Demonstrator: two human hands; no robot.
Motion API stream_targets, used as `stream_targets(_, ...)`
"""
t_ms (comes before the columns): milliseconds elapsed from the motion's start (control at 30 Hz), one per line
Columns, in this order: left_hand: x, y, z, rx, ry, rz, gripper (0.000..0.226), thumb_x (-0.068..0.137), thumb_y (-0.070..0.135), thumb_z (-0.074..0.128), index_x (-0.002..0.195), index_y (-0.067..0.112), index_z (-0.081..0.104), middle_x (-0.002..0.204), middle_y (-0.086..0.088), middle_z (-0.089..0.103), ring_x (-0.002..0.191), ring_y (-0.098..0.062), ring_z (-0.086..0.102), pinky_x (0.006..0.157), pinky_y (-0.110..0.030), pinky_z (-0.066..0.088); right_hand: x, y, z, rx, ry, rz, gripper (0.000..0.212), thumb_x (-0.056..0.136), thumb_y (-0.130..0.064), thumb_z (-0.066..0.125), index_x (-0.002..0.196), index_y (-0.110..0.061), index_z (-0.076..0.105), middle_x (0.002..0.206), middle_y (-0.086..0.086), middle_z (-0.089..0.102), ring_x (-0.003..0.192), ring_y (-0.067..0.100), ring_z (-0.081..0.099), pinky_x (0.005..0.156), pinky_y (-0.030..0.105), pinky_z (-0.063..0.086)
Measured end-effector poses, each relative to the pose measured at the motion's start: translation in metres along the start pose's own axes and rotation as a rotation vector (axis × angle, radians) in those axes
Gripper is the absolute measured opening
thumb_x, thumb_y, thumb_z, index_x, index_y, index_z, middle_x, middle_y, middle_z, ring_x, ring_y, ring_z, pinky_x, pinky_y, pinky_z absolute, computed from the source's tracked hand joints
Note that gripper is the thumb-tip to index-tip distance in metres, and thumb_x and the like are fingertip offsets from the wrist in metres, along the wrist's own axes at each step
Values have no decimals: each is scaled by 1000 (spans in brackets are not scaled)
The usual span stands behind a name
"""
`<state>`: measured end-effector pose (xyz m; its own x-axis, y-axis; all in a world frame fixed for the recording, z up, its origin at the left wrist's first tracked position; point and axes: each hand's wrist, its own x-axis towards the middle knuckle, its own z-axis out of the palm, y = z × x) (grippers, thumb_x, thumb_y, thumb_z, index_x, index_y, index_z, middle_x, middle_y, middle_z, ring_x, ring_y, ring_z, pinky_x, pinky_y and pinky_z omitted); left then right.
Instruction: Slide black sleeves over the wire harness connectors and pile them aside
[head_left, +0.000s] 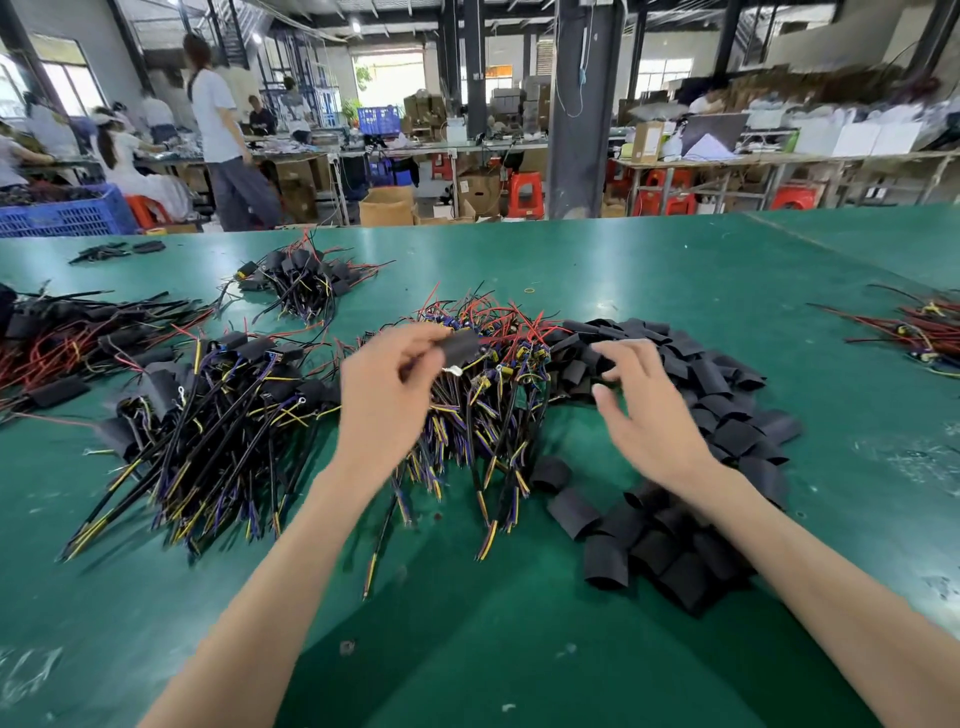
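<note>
My left hand (387, 395) pinches a wire harness whose connector end wears a black sleeve (460, 345), held above the middle pile of unsleeved harnesses (483, 389). Red, yellow and blue wires spread from that pile. My right hand (649, 400) hovers with relaxed, spread fingers over the heap of loose black sleeves (691, 467) on the right and holds nothing. A pile of sleeved harnesses (218, 415) lies to the left of my left hand.
The green table (675, 270) carries more harness piles at far left (78, 338), at the back (301, 280) and at the right edge (919, 332). A blue crate (67, 213) stands at the back left. People work at benches beyond the table.
</note>
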<state>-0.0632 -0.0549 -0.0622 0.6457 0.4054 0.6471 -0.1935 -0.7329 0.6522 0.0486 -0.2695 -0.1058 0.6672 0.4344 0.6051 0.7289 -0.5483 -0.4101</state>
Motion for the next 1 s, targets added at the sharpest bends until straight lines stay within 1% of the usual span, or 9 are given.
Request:
stream_targets(100, 17, -15, -22, 26, 177, -21, 24, 85, -1, 61, 102, 12, 69, 90, 5, 67, 73, 17, 56, 77, 0, 39, 3, 26, -1, -141, -76, 171, 32, 90, -10, 52, 122, -7, 50, 122, 11, 42, 87, 30, 56, 80, 38, 46)
stream_targets(200, 23, -29, -35, 2, 238, -75, 17, 84, 1, 64, 97, 12, 68, 88, 2, 67, 72, 19, 56, 76, 0, 39, 3, 32, 2, -177, -148, 219, 29, 90, -9, 52, 119, -8, 55, 118, 10, 46, 90, 29, 54, 80, 35, 43)
stream_targets(300, 17, -30, -27, 11, 148, -73, 18, 79, 3, 70, 90, 17, 66, 82, 4, 68, 71, 13, 58, 75, -2, 40, 2, 19, 5, -58, -44, 145, 31, 88, -3, 55, 119, -4, 55, 116, 11, 49, 97, 30, 57, 89, 38, 44)
stream_targets(400, 6, -19, -4, 26, -46, 17, 24, 76, 5, 74, 88, 24, 65, 79, 11, 67, 74, 3, 61, 82, -15, 46, 1, -8, 3, 92, 83, -63, 31, 88, -2, 57, 120, -3, 56, 115, 9, 52, 106, 26, 54, 97, 31, 39)
stream_targets(500, -10, -6, 14, -32, -167, 133, 32, 74, 7, 76, 89, 30, 60, 78, 13, 66, 77, 7, 60, 80, -3, 38, -3, -30, 3, 87, 78, -243, 32, 90, -14, 57, 121, -6, 58, 119, 7, 56, 113, 19, 48, 102, 30, 34)
stream_targets(600, -24, 0, 26, -92, -234, 218, 34, 73, 6, 76, 91, 29, 59, 83, 8, 65, 79, 5, 59, 80, -3, 38, -8, -40, 5, 108, 13, -306, 31, 86, -20, 60, 115, -8, 64, 114, 2, 62, 110, 13, 48, 99, 25, 32)
stream_targets(733, -28, 0, 29, -113, -247, 215, 29, 73, 3, 75, 86, 22, 58, 81, 8, 64, 78, 2, 58, 78, -6, 39, -9, -40, 2, 381, -123, -188, 16, 85, -13, 66, 100, -12, 69, 95, -7, 67, 90, 5, 58, 81, 18, 43)
stream_targets(900, -31, 1, 31, -101, -213, 228, 34, 73, 6, 73, 76, 30, 49, 80, 10, 61, 77, -1, 56, 74, -8, 39, -9, -44, 1, 588, -258, -75, 22, 84, -12, 67, 90, -32, 64, 87, -18, 68, 81, -2, 60, 78, 16, 46)
stream_targets(1000, -31, 2, 32, -132, -179, 242, 42, 71, 2, 72, 71, 30, 41, 78, 9, 63, 75, 0, 56, 72, -6, 38, -7, -44, -1, 713, -264, -4, 25, 81, -7, 70, 82, -31, 66, 80, -15, 68, 74, -1, 59, 73, 13, 44)
